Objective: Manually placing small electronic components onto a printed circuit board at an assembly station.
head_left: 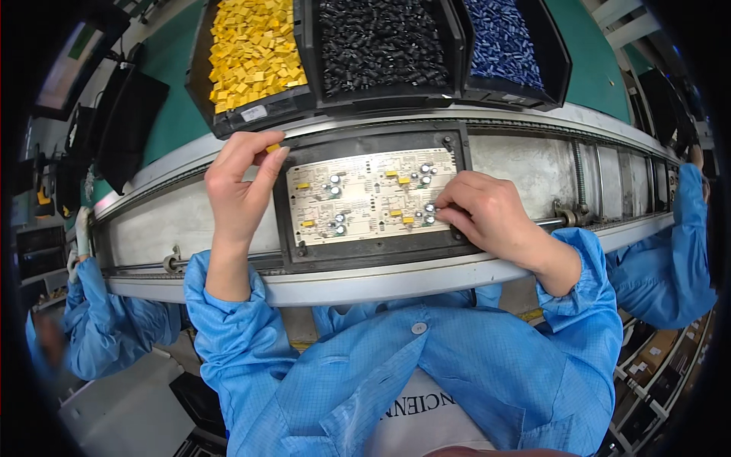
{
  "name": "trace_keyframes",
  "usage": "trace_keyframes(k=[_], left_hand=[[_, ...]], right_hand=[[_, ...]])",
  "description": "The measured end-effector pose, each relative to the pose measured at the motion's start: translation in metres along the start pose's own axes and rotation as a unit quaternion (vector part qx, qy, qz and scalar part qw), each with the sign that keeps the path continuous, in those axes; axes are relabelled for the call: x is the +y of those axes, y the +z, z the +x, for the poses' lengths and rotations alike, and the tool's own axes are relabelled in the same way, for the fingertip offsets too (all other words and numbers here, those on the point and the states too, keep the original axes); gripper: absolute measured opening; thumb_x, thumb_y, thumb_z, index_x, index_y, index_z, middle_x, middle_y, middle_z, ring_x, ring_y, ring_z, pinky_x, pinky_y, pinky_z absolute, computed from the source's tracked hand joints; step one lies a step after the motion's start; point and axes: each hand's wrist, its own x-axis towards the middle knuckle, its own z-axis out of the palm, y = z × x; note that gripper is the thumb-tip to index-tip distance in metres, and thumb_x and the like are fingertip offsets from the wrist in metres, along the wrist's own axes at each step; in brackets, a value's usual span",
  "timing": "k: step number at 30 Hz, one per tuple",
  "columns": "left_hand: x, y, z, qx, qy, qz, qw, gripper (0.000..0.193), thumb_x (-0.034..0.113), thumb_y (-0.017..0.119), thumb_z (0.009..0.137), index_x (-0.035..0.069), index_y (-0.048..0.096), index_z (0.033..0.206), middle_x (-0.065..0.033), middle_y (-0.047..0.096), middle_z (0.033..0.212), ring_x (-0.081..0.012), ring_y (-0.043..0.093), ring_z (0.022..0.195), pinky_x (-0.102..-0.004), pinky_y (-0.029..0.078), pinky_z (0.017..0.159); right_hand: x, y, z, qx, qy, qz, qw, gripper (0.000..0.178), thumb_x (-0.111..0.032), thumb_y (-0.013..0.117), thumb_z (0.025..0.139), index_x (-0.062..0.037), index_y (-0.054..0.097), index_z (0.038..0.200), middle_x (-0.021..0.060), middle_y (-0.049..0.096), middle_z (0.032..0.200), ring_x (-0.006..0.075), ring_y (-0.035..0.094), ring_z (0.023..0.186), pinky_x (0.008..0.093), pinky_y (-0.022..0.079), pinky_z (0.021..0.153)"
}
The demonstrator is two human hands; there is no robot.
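My left hand [242, 183] is raised over the far left corner of a black frame [283, 236], pinching a small yellow block-shaped capacitor [273, 148] between thumb and fingers. Inside the frame lies a pale circuit board panel [350, 215] with several repeated sections, each bearing yellow block capacitors [392, 174] and small round ones [335, 180]. My right hand [487, 213] reaches in from the right, fingertips pinched together at the round capacitors [429, 219] in the near right section. Those fingers hide whatever is between them.
Beyond the frame stand black bins of yellow block capacitors [255, 53], black cylindrical parts [381, 46] and blue cylindrical parts [502, 46]. The frame rests on a metal conveyor rail [358, 282]. People in blue work at the left [122, 320] and right [662, 251].
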Motion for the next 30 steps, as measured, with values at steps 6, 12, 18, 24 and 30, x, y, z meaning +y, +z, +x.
trace_keyframes(k=[6,12,18,24,30], left_hand=[[0.0,0.001,-0.002,-0.012,-0.006,-0.005,1.0,0.016,0.0,0.072,0.085,0.0,0.072,0.101,-0.0079,0.067,0.087,-0.0153,0.063,0.074,-0.0254,0.05,0.066],[-0.001,-0.004,-0.001,-0.082,0.038,0.022,0.996,0.017,0.0,0.07,0.085,0.001,0.071,0.101,-0.0116,0.068,0.09,-0.0255,0.067,0.08,-0.0307,0.052,0.069],[0.005,-0.003,-0.005,-0.205,-0.011,0.018,0.979,0.017,-0.001,0.071,0.08,0.0,0.071,0.097,-0.0109,0.071,0.09,-0.0256,0.068,0.087,-0.0319,0.053,0.074],[0.008,0.009,-0.009,-0.179,0.094,0.035,0.979,0.016,0.001,0.074,0.078,0.001,0.071,0.093,-0.0104,0.068,0.083,-0.0274,0.066,0.08,-0.0347,0.052,0.07],[0.006,0.013,-0.01,-0.17,0.057,0.047,0.983,0.01,0.006,0.075,0.076,0.004,0.068,0.084,-0.0083,0.066,0.083,-0.0283,0.064,0.08,-0.0387,0.052,0.071]], right_hand=[[0.0,-0.011,-0.001,-0.028,0.051,0.085,0.995,0.014,-0.008,0.075,0.082,-0.0017,0.069,0.094,0.0116,0.066,0.086,0.0237,0.066,0.073,0.0323,0.053,0.063],[0.003,-0.022,0.002,0.031,0.076,0.109,0.991,0.01,-0.005,0.071,0.086,-0.0001,0.07,0.094,0.0094,0.067,0.085,0.0174,0.062,0.07,0.0274,0.048,0.059],[0.031,-0.037,0.009,0.206,0.092,0.057,0.973,0.008,-0.004,0.069,0.089,0.001,0.068,0.096,0.0022,0.066,0.084,0.0071,0.055,0.07,0.0222,0.045,0.063],[0.06,-0.059,0.046,0.274,0.077,-0.009,0.959,0.019,-0.009,0.067,0.092,-0.001,0.068,0.109,0.0029,0.067,0.091,0.0073,0.06,0.075,0.0226,0.048,0.068],[0.075,-0.073,0.088,0.123,0.22,-0.157,0.955,0.027,-0.01,0.068,0.089,-0.0028,0.068,0.115,0.0087,0.07,0.087,0.0144,0.062,0.073,0.0294,0.051,0.07]])
